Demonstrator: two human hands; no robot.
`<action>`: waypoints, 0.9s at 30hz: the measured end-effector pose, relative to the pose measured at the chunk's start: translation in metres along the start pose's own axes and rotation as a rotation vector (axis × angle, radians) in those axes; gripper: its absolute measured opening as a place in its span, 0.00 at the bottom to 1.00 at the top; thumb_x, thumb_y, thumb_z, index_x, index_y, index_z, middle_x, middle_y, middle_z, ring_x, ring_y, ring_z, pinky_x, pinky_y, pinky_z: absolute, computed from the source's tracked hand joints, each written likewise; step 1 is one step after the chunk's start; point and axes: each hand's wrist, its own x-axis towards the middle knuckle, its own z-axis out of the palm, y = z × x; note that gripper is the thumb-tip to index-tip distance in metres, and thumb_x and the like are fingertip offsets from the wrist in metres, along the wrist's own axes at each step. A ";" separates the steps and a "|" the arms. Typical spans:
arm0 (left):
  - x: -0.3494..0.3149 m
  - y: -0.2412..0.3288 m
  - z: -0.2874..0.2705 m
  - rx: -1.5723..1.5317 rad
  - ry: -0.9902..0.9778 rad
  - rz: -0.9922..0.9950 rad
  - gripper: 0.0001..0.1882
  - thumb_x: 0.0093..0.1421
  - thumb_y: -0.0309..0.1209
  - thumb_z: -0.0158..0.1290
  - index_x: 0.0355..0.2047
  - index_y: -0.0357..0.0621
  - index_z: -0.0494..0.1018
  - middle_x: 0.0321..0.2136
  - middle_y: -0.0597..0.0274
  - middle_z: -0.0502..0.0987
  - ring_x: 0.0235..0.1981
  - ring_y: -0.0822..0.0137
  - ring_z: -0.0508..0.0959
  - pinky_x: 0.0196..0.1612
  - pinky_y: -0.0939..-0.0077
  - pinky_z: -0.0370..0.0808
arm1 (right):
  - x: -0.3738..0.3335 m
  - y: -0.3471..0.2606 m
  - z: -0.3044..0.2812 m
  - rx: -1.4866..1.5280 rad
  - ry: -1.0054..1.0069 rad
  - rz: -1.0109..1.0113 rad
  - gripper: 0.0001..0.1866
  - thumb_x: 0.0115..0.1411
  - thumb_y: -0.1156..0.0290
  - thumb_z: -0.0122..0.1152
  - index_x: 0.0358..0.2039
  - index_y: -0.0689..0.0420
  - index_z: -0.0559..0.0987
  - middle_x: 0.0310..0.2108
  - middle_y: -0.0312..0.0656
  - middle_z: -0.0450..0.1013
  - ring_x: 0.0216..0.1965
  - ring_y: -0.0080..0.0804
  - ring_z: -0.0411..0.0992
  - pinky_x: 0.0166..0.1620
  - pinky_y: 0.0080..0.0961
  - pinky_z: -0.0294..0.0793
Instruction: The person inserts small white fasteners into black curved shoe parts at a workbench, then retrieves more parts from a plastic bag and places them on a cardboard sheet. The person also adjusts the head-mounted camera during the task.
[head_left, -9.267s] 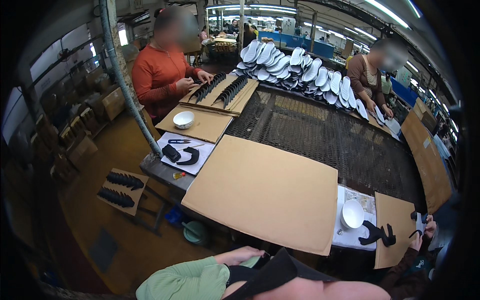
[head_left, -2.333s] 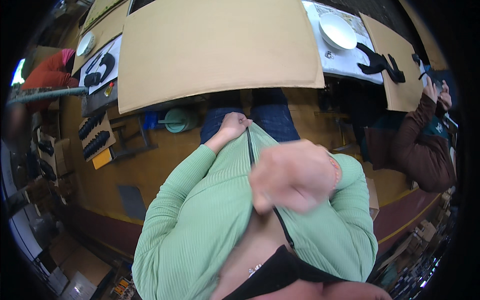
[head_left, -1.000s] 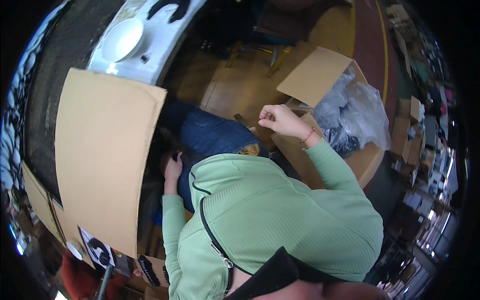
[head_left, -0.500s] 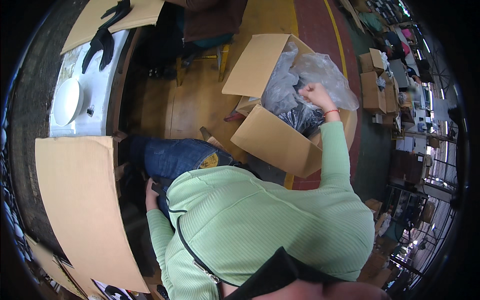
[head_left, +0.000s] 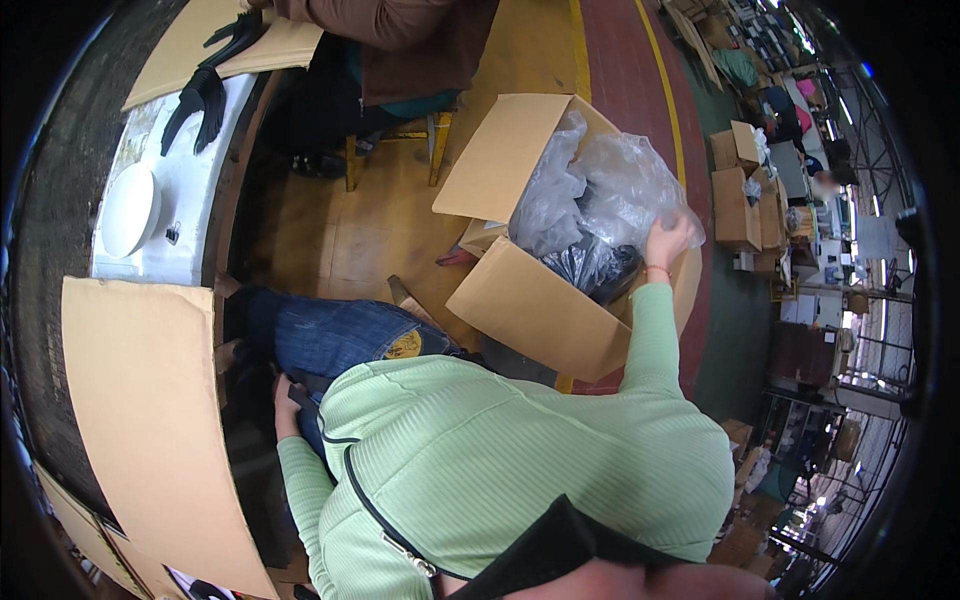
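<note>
At the far side of an open cardboard box (head_left: 540, 315), to my right, my right hand (head_left: 672, 236) is closed on the edge of a clear plastic bag (head_left: 625, 185). Crumpled clear plastic (head_left: 545, 205) fills the box's left part, and a shiny black plastic bag (head_left: 598, 268) lies lower, below the clear one. My left hand (head_left: 287, 402) is down beside my lap, by the table's edge. Its fingers curl at a dark piece that I cannot make out, partly lost in shadow.
A cardboard sheet (head_left: 150, 420) covers the near table. Beyond it lie a white bowl (head_left: 131, 211), a small black clip-like piece (head_left: 173, 233) and black curved parts (head_left: 200, 105). A co-worker in a brown sleeve (head_left: 390, 25) sits at the far end, near a yellow stool (head_left: 438, 145).
My right hand has moved from above the box's middle to its right side and now grips the clear bag. The view has shifted slightly. My left hand stays low by my lap.
</note>
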 end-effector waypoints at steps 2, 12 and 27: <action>-0.002 0.001 0.001 -0.004 -0.011 -0.026 0.22 0.38 0.31 0.52 0.36 0.31 0.71 0.36 0.38 0.75 0.42 0.43 0.75 0.45 0.59 0.71 | 0.020 -0.035 -0.003 -0.056 0.078 -0.117 0.34 0.41 0.65 0.70 0.51 0.56 0.69 0.59 0.54 0.56 0.59 0.49 0.56 0.59 0.44 0.55; -0.003 0.005 0.001 0.048 0.008 -0.044 0.20 0.39 0.29 0.51 0.35 0.32 0.72 0.36 0.36 0.74 0.41 0.41 0.74 0.45 0.59 0.71 | -0.055 -0.148 0.073 0.138 -0.676 -0.633 0.43 0.41 0.60 0.71 0.57 0.58 0.64 0.55 0.57 0.63 0.58 0.51 0.60 0.59 0.43 0.57; -0.010 0.018 -0.002 -0.044 0.074 0.014 0.18 0.40 0.29 0.50 0.33 0.31 0.72 0.30 0.36 0.74 0.37 0.40 0.74 0.42 0.57 0.71 | -0.028 -0.105 -0.007 -0.566 -1.736 -0.173 0.20 0.43 0.62 0.73 0.34 0.60 0.81 0.24 0.41 0.77 0.22 0.28 0.75 0.23 0.25 0.73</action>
